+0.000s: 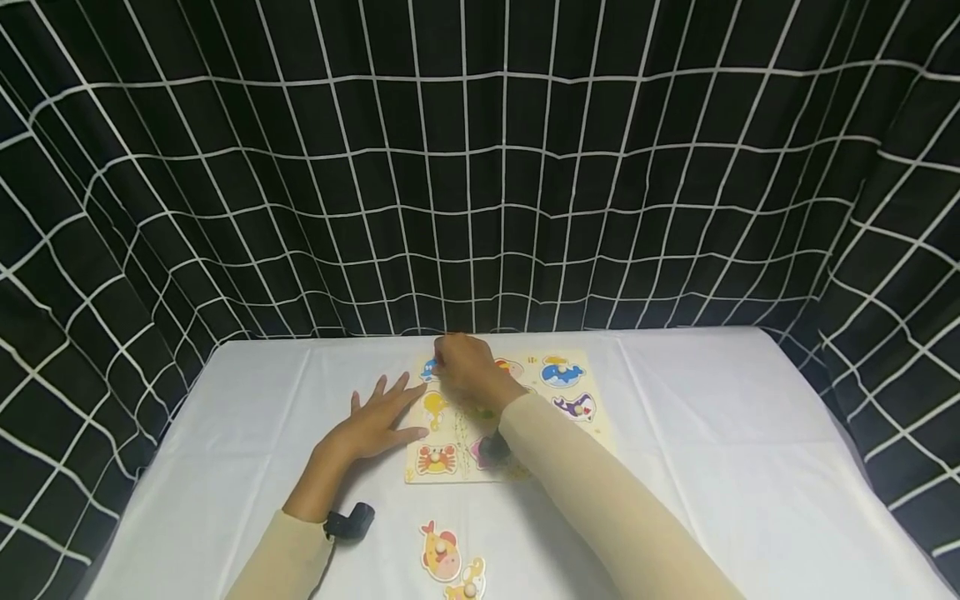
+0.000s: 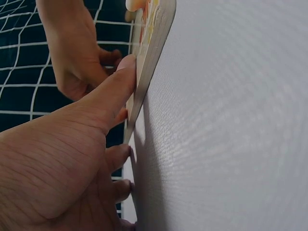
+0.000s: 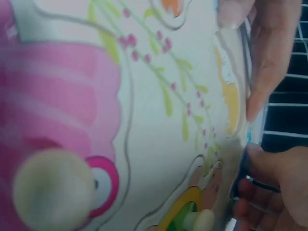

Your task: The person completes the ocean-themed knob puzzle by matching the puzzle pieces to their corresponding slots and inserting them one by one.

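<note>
A wooden knob puzzle board (image 1: 412,473) with sea animals lies on the white table. My right hand (image 1: 472,367) reaches over its far left corner, fingers curled, and pinches a blue piece (image 3: 244,166) at its slot; how the piece sits there is partly hidden. My left hand (image 1: 375,423) rests at the board's left edge, fingers straight and spread, the thumb (image 2: 126,72) touching the board. Between the hands is a yellow seahorse-shaped figure (image 1: 434,404). A crab piece (image 1: 437,458) sits at the near left corner, beside a pink piece (image 3: 53,96) partly covered by the wrist camera.
A loose fish piece (image 1: 441,557) and a seahorse piece (image 1: 472,579) lie on the tablecloth (image 1: 697,492) before the board. A blue whale (image 1: 562,372) and a purple orca (image 1: 574,407) are on the board's right side. Behind hangs a black gridded curtain (image 1: 487,183).
</note>
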A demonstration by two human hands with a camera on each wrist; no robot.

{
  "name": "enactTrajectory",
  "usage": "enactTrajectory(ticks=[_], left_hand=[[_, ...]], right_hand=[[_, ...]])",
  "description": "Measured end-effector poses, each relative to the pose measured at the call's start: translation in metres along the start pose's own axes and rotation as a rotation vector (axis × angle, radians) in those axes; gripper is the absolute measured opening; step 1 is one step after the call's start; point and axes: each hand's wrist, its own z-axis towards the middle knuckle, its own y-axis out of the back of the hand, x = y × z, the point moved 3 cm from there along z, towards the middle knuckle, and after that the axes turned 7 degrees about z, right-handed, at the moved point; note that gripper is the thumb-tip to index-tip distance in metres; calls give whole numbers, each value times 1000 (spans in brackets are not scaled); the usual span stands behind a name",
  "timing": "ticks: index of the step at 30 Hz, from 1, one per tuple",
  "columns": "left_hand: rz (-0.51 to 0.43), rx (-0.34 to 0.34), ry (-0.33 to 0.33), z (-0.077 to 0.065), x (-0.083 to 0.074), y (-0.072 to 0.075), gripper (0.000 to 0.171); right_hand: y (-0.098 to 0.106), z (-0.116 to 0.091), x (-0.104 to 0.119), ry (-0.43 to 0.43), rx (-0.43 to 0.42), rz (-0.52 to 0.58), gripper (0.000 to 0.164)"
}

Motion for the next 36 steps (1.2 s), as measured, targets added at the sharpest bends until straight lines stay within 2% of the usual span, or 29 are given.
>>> enactTrajectory(ticks=[4,9,13,17,26,36], left_hand=[[6,5,2,0,2,0,76],[11,11,-3,4,1,0,77],[18,13,-1,4,0,1,77],[11,8,0,3,0,1,77],[5,-15,-3,1,2,-4,76],[-6,-20,-6,2,0,-3,76]], right_hand=[[7,-5,4,-14,18,-4,21],[28,-17,7,1,-32,-11,32],[44,-33,9,20,-71,18,28],[52,-55,14,49,-62,52,24],[50,-104,27,121,-86,62,20],[41,-147,43,167,-63,112,14]])
